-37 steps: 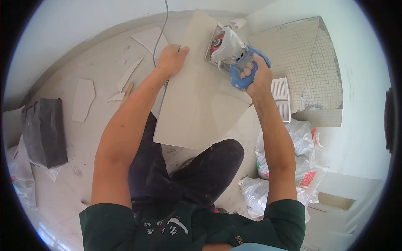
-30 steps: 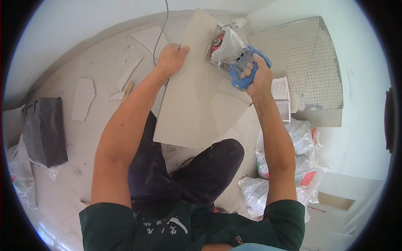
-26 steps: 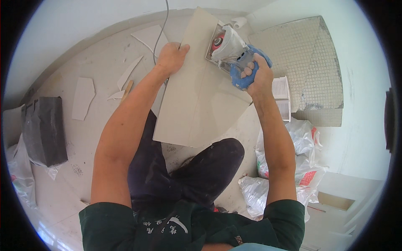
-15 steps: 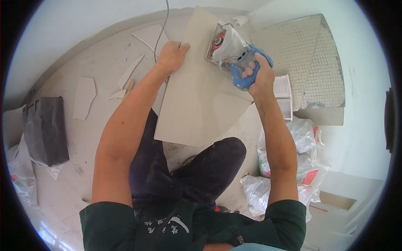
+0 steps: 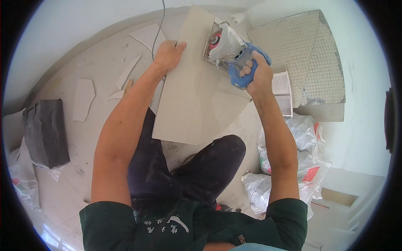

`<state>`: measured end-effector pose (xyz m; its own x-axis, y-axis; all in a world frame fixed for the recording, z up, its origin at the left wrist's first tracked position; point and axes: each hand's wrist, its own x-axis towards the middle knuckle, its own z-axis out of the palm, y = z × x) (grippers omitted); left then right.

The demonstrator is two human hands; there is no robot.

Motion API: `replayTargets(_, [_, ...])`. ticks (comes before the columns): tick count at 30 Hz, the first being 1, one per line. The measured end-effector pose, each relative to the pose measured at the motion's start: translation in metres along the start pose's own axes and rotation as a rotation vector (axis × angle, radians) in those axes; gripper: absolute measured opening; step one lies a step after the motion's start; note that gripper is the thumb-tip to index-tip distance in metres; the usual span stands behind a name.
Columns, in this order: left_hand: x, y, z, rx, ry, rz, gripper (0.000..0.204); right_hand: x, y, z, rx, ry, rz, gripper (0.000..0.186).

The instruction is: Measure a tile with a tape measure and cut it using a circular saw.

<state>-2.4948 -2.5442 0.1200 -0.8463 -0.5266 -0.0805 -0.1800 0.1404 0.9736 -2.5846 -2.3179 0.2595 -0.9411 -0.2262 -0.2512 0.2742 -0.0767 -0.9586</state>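
A large beige tile [image 5: 184,96] slants across my lap and the floor, with a faint line running along its length. My left hand [image 5: 168,56] grips its left edge near the far end, the thumb on top and the fingers partly hidden. Wrapped round the blue handle of a handheld tile cutter [image 5: 228,44] is my right hand [image 5: 259,71]. The cutter's base plate rests on the tile's far right part. White sheeting partly covers its body, and a red round part shows at its side. Its blade is hidden.
Broken tile pieces [image 5: 84,100] lie on the floor at left, near a dark grey box [image 5: 46,134]. A cable [image 5: 157,35] passes beside my left hand. On the right are a white slatted rack [image 5: 282,90], plastic bags [image 5: 301,138] and a large grid-backed tile [image 5: 301,54] against the wall.
The tile, cutter and both hands appear slightly farther left and up in the picture, along with a small shift of the whole view. Both grips stay the same.
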Motion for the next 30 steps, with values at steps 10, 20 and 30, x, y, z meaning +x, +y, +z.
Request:
replayTargets(10, [-0.003,0.014,-0.004,-0.01,-0.019,-0.024,0.047,-0.002,-0.002,0.0,-0.003,-0.008,-0.002,0.013])
replayTargets(20, [0.006,0.006,0.0,-0.013,-0.006,-0.01,0.046,-0.002,-0.002,-0.001,0.014,-0.005,0.009,0.015])
replayTargets(30, [0.01,0.002,0.002,-0.085,-0.009,-0.003,0.046,-0.005,-0.003,0.004,-0.04,0.013,0.012,0.015])
